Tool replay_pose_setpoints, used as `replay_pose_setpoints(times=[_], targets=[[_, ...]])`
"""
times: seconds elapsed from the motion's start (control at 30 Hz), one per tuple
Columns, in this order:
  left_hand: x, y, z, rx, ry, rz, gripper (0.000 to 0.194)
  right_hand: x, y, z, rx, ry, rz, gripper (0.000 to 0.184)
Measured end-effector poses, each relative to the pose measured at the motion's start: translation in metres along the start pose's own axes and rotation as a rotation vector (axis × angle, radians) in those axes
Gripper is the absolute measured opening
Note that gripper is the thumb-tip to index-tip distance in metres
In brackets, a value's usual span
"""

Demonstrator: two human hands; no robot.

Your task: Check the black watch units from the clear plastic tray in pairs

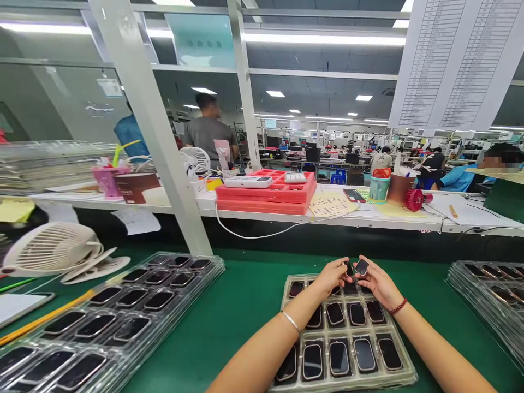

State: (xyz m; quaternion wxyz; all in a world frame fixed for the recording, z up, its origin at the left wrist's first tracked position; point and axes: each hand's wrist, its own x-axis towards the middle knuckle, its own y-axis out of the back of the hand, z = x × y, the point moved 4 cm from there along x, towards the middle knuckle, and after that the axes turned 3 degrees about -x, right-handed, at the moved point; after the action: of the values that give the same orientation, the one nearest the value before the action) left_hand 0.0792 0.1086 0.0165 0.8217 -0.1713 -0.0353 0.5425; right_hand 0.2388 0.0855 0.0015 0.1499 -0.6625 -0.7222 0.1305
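My right hand [379, 284] holds a smartwatch case [362, 267] between thumb and fingers, its dark square screen in a light metal rim. Close beside it, my left hand [332, 275] pinches a small dark piece [348, 268] whose kind I cannot make out. Both hands are raised over the far end of a clear plastic tray [347, 329], which holds rows of similar watch cases, screens up. My forearms and hands hide some of its far and left pockets.
Stacked clear trays [176, 297] of watch cases lie at left, with more trays [489, 305] at the right edge. A white fan [53, 248] stands at far left. The shelf [282, 218] ahead carries red foam trays [264, 199], cups and papers. Other people are beyond it.
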Motion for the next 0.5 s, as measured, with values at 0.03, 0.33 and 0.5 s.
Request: replay_pose_setpoints(times=[0.03, 0.33, 0.5], targets=[[0.0006, 0.0003, -0.0012, 0.009, -0.010, -0.012, 0.052, -0.0004, 0.0003, 0.0001, -0.003, -0.004, -0.015, 0.048], [0.0012, 0.0032, 0.0057, 0.097, -0.120, -0.031, 0.082, -0.0045, -0.0061, 0.0003, -0.042, -0.014, -0.040, 0.047], [-0.0006, 0.0041, 0.0062, 0.119, -0.105, -0.034, 0.076, -0.0029, -0.0087, 0.0053, -0.086, -0.021, -0.082, 0.049]])
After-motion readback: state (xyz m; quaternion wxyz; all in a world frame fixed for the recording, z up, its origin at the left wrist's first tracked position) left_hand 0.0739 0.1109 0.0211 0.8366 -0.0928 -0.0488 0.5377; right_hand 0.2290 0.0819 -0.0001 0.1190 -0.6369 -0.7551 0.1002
